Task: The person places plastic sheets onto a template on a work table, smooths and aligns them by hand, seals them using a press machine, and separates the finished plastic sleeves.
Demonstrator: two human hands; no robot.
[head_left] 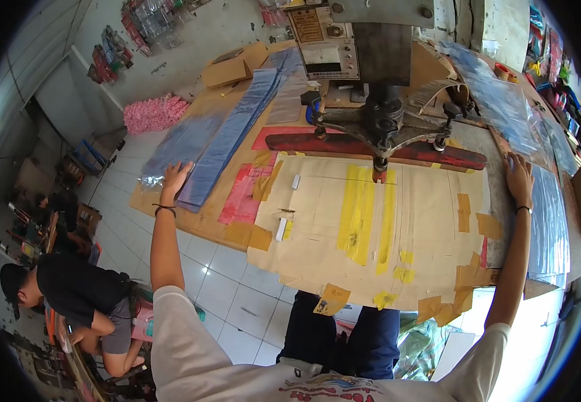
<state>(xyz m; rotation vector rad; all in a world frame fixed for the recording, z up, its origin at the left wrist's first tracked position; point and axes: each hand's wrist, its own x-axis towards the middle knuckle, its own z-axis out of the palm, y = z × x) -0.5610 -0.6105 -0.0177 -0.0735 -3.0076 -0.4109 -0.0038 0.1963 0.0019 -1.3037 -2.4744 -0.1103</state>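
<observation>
My left hand (pixel 178 175) lies with fingers stretched out at the edge of a stack of clear plastic sheets (pixel 184 144). A long folded bundle of bluish plastic film (pixel 240 134) runs just to its right. On the other side, my right hand (pixel 519 177) rests, fingers extended, beside another stack of clear plastic sheets (pixel 549 224). Between my hands is a tan board (pixel 310 248) with yellow strips and brown tape patches. Over its far edge hangs the press head (pixel 384 110), with a long red bar (pixel 344 145) beneath it.
A control box (pixel 324 50) is fixed at the press. Behind it sit a cardboard box (pixel 234 65) and more clear film (pixel 494 97). A pink bundle (pixel 155 112) stands left of the table. At lower left, another person (pixel 83 295) in a black shirt bends over work.
</observation>
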